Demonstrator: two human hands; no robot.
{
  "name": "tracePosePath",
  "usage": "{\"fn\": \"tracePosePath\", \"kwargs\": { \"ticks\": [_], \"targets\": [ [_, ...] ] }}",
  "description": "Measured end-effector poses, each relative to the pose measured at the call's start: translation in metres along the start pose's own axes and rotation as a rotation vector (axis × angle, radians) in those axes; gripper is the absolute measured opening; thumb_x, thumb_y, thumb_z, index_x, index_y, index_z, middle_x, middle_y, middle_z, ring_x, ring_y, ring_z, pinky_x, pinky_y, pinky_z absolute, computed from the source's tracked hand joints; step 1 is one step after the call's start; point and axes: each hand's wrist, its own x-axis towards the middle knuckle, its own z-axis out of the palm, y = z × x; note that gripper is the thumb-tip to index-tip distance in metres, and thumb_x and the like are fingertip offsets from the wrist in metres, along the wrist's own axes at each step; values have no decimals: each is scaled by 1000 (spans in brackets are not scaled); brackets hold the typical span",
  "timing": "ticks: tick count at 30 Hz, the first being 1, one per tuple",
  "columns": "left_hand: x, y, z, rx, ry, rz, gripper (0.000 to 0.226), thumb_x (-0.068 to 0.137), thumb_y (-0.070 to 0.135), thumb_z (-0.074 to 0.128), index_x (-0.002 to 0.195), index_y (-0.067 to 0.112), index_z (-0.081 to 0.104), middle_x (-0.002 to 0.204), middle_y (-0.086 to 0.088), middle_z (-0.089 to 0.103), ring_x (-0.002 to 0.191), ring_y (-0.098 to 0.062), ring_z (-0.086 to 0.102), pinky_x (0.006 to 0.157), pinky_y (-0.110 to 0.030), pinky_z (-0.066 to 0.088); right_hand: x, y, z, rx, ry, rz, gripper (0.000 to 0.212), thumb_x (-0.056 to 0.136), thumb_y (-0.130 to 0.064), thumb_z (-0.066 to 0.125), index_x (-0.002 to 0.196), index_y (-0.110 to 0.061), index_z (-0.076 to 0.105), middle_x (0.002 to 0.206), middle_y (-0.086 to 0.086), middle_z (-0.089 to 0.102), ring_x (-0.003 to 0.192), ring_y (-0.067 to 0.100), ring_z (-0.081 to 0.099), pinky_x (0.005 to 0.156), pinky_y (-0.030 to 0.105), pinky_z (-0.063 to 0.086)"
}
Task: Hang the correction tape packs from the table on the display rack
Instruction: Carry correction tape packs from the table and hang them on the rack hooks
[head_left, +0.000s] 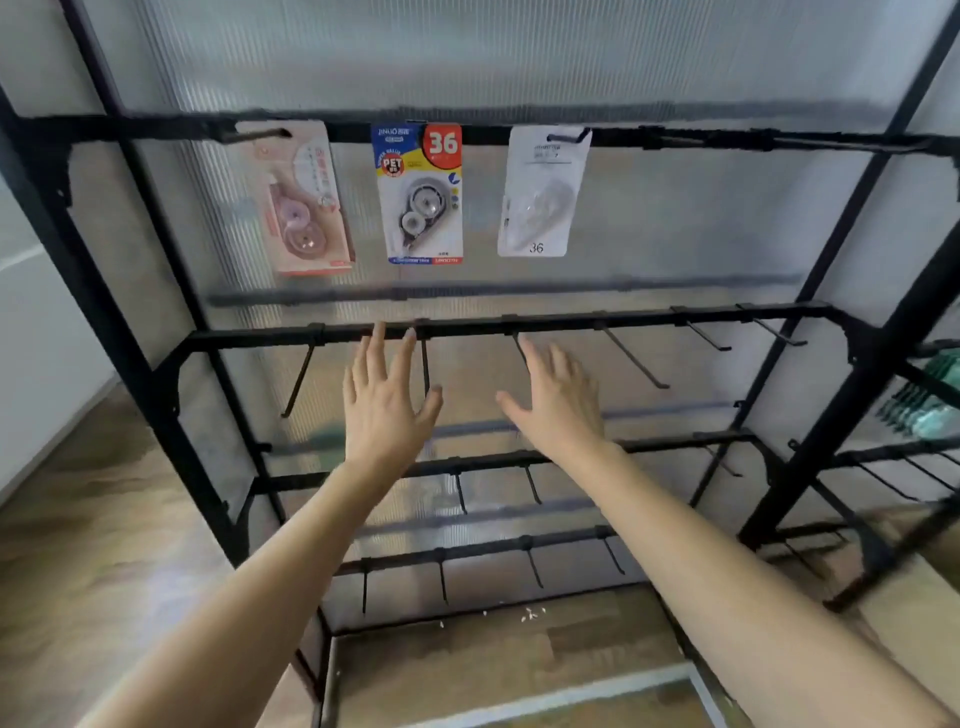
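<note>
Black display rack (519, 327), left hand (387, 400), right hand (558, 402) both spread wide, ribbed translucent wall (519, 62), wooden floor (104, 519)

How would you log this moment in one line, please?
left hand open | right hand open | correction tape packs on top rail: pink pack, blue-and-red pack, white pack | second-rail hooks bare

Matt black metal rack (519, 328), glossy plastic packs (420, 193), wood-grain floor (93, 519).
</note>
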Motion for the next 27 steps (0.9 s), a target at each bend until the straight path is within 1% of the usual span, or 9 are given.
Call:
{"fn": "tracePosePath", "kwargs": {
  "ticks": [4, 6, 11, 15, 17, 22, 27],
  "targets": [
    [-49, -10, 11, -10, -23, 11, 67, 96, 38, 47, 152, 23, 13, 160, -9, -2, 147, -26, -2, 117, -39, -2, -54, -4, 24, 69, 7, 3, 70, 96, -41, 47, 152, -22, 11, 159, 11, 9, 145, 30, 11, 116, 46, 14],
    [-70, -11, 16, -22, -47, -4, 68, 96, 38, 49, 152, 21, 14, 160, -10, 0, 147, -27, -1, 118, -40, 0, -75, -3, 35, 74, -11, 6, 69, 96, -40, 47, 152, -22, 11, 159, 11, 8, 145, 31, 10, 116, 48, 13],
    [-126, 2, 26, -9, -119, -65, 69, 96, 38, 48, 152, 23, 12, 160, -8, -1, 147, -26, -1, 118, -41, 2, -128, 13, 45, 24, -79, 2, 68, 96, -40, 46, 152, -20, 13, 158, 13, 12, 144, 31, 13, 114, 47, 16],
    [-184, 19, 34, -1, -158, -123, 68, 95, 39, 47, 152, 25, 12, 160, -7, -1, 147, -25, -1, 118, -41, 2, -180, 32, 49, -90, -191, -40, 69, 98, -42, 42, 153, -23, 5, 159, 11, 7, 145, 31, 10, 116, 47, 10],
    [-220, 29, 36, 9, -176, -152, 68, 95, 39, 47, 152, 25, 12, 160, -7, 0, 147, -25, -1, 117, -41, 2, -211, 41, 49, -106, -237, -48, 68, 98, -41, 42, 153, -24, 4, 160, 11, 6, 146, 30, 7, 116, 47, 8],
    [-317, 43, 31, 18, -197, -270, 71, 92, 35, 53, 151, 23, 16, 159, -9, 6, 146, -28, 5, 118, -43, 7, -285, 50, 50, -57, -356, -59, 68, 98, -37, 45, 152, -25, 7, 160, 9, 5, 146, 28, 4, 116, 47, 5],
    [-409, 37, 0, 50, -222, -449, 71, 92, 34, 53, 151, 24, 16, 160, -6, 5, 146, -24, 3, 118, -38, 4, -347, 36, 63, -41, -447, -146, 67, 97, -37, 45, 152, -24, 8, 159, 10, 10, 146, 29, 7, 115, 45, 6]
  ]
}}
